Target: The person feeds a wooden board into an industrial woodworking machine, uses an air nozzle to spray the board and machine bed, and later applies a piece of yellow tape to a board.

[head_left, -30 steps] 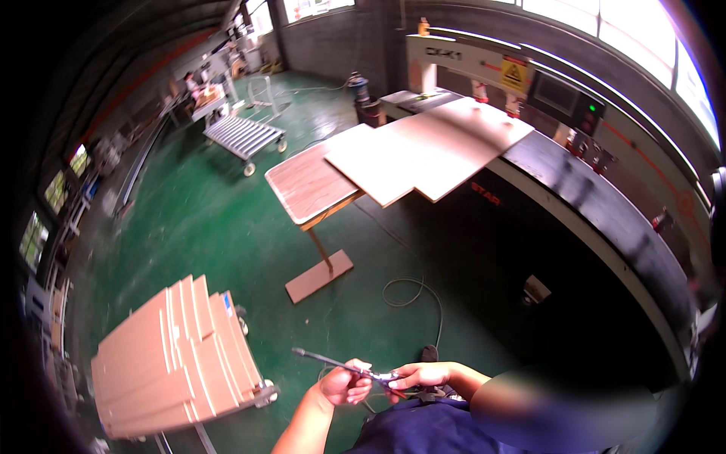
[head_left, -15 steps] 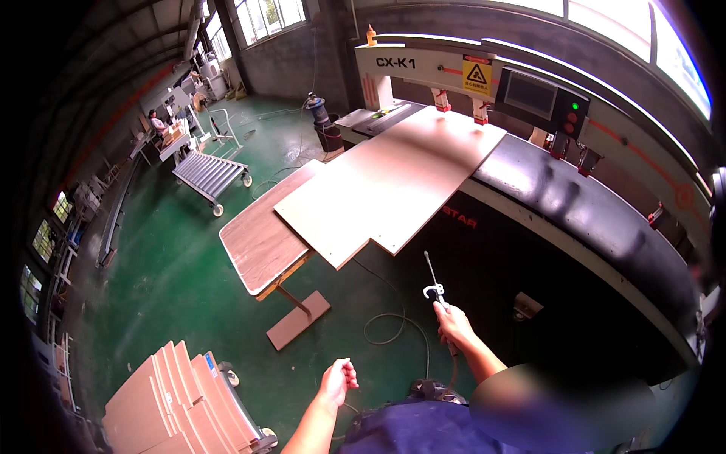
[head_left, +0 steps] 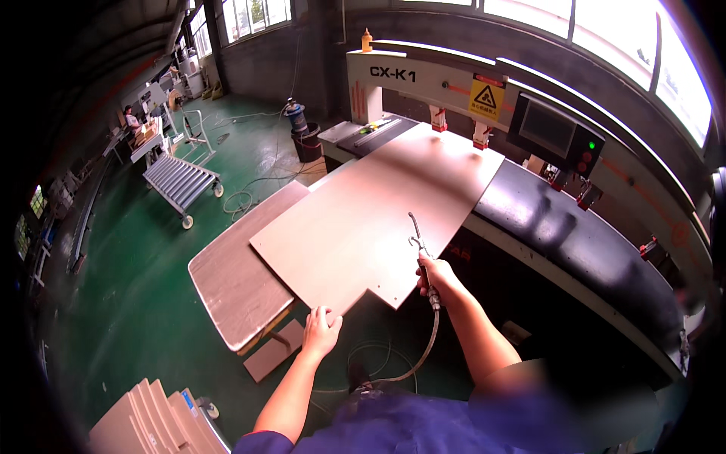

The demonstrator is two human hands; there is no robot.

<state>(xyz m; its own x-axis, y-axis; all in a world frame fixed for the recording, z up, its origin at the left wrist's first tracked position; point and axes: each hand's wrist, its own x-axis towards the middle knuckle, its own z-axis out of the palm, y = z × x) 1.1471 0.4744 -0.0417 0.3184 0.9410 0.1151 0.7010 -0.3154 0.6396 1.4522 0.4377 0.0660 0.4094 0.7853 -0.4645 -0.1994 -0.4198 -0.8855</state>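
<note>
- Fingers of my right hand [head_left: 436, 275] wrap the air gun [head_left: 423, 253] by the board [head_left: 363, 216].
- My left hand [head_left: 321, 333], nearer, touches its near corner; grip unclear.
- Board's length runs ahead to the machine [head_left: 544, 203].

The board [head_left: 355, 219] looks smooth, with a soft sheen; the side table [head_left: 240, 284] has a matt wood-grain top; the air gun [head_left: 422, 249] looks metal; the machine bed [head_left: 563, 223] is glossy black; the garment [head_left: 423, 425] is matt cloth; the floor [head_left: 144, 261] is faintly shiny.
</note>
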